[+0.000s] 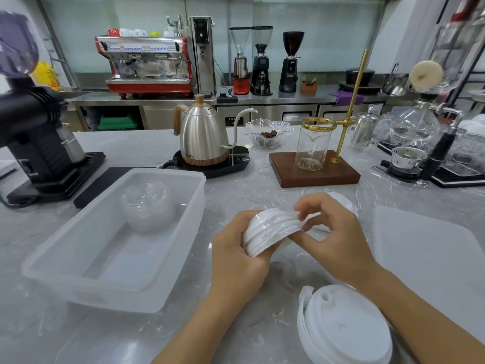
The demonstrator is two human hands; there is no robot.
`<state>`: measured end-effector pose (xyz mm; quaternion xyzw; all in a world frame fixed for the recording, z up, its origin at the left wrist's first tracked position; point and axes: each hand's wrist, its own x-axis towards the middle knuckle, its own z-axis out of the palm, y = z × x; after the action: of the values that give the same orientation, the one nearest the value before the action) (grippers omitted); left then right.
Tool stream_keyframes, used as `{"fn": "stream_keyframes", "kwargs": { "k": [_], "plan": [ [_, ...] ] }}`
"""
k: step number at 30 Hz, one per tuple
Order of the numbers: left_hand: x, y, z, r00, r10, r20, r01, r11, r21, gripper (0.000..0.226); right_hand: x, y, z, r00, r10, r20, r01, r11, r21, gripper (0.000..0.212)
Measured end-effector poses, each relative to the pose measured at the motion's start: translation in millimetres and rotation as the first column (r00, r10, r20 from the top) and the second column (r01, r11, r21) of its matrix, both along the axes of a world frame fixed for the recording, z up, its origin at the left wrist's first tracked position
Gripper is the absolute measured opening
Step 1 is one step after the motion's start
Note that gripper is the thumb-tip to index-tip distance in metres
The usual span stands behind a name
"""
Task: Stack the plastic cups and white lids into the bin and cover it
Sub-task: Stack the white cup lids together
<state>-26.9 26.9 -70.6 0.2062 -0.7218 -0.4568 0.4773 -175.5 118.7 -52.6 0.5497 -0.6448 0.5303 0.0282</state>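
Note:
My left hand (236, 256) grips a stack of white lids (270, 229) held on edge above the marble counter. My right hand (333, 232) pinches the right end of that stack with fingers and thumb. The translucent bin (183, 232) lies to the left, with a nested pile of clear plastic cups (147, 206) inside at its far end. Another white lid pile (343, 332) sits near the front edge under my right forearm. A further white lid (343, 203) peeks out behind my right hand. The bin's flat cover (430, 261) lies on the right.
A black grinder (34, 143) stands at the far left behind the bin. A steel kettle on its black base (204, 137), a glass bowl (266, 135) and a wooden dripper stand with glass carafe (315, 164) line the back. Glassware crowds the far right (420, 143).

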Motion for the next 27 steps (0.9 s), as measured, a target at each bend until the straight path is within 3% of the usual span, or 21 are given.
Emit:
{"fn": "stream_keyframes", "kwargs": {
  "k": [3, 6, 11, 14, 16, 22, 27],
  "plan": [
    [-1, 1, -2, 1.000, 0.013, 0.025, -0.014, 1.000, 0.012, 0.035, -5, 1, 1, 0.974, -0.042, -0.224, 0.021, 0.995, -0.099, 0.024],
    [-2, 2, -1, 0.996, 0.008, 0.085, -0.012, 0.998, 0.055, 0.032, -6, 3, 0, 0.954, -0.057, -0.295, 0.025, 0.993, -0.112, 0.021],
    [-1, -2, 1, 0.976, -0.180, 0.122, 0.148, 0.962, 0.228, 0.035, -9, 4, 1, 0.984, -0.068, -0.167, 0.056, 0.995, -0.078, 0.018],
    [-1, -4, 4, 0.950, -0.311, 0.034, 0.260, 0.845, 0.467, 0.049, -11, 5, 3, 0.997, -0.068, -0.029, 0.068, 0.998, -0.017, 0.017],
    [-2, -5, 6, 0.941, -0.337, 0.017, 0.271, 0.787, 0.554, 0.046, -9, 6, 3, 0.998, -0.045, 0.047, 0.044, 0.999, 0.021, 0.017],
    [-3, -7, 6, 0.925, -0.378, -0.033, 0.293, 0.656, 0.695, 0.045, -9, 5, 4, 0.971, 0.003, 0.238, -0.015, 0.999, 0.051, 0.018],
    [-4, -9, 6, 0.923, -0.382, -0.051, 0.293, 0.610, 0.736, 0.047, -8, 6, 7, 0.965, -0.012, 0.262, -0.010, 0.997, 0.082, 0.019]
  ]
}}
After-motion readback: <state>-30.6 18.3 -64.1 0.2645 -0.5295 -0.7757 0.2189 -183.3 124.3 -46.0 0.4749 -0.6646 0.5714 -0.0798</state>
